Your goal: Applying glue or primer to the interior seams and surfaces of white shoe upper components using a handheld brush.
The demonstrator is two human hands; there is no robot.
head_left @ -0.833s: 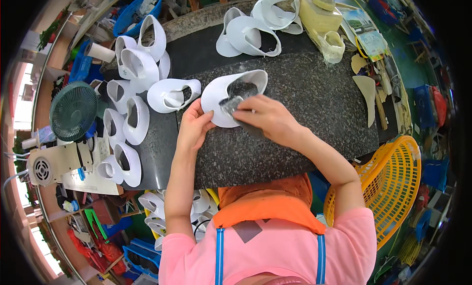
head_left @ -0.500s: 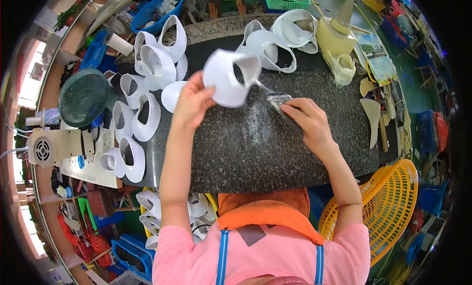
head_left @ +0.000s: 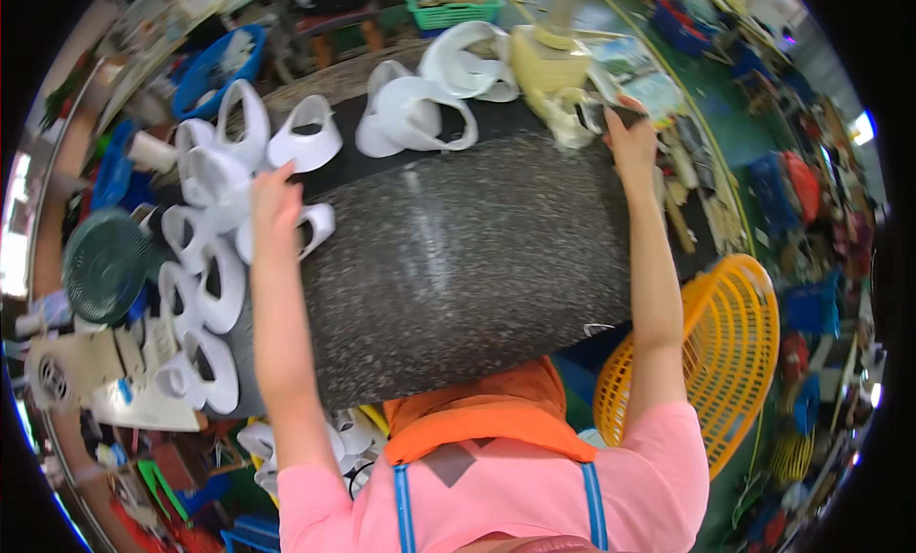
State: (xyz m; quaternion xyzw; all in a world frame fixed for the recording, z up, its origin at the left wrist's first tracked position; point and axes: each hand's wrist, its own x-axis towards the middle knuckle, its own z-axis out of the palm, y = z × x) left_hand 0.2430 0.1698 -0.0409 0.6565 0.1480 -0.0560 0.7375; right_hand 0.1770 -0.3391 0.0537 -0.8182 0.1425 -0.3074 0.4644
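My left hand (head_left: 275, 198), blurred, reaches to the lower left edge of a white shoe-upper-like piece (head_left: 307, 152) with an oval opening. Its fingertips touch or nearly touch that edge; whether they pinch it is not clear. Another such piece (head_left: 322, 230) lies beside the wrist, partly behind the arm. My right hand (head_left: 632, 138) is closed on a dark-handled tool (head_left: 625, 120), beside the rough spout of a yellowish, crusted pot (head_left: 549, 68). The tool's tip cannot be made out.
Several white pieces (head_left: 221, 284) line the left side of the dark speckled tabletop (head_left: 458, 267); others (head_left: 420, 109) stand at its far edge. A yellow basket (head_left: 730, 362) leans at the lower right. A green fan (head_left: 105, 267) stands at the left.
My left hand has moved left, and the white piece it held is now by the others. My right hand has carried the tool right and away, to the yellowish pot. The view has shifted.
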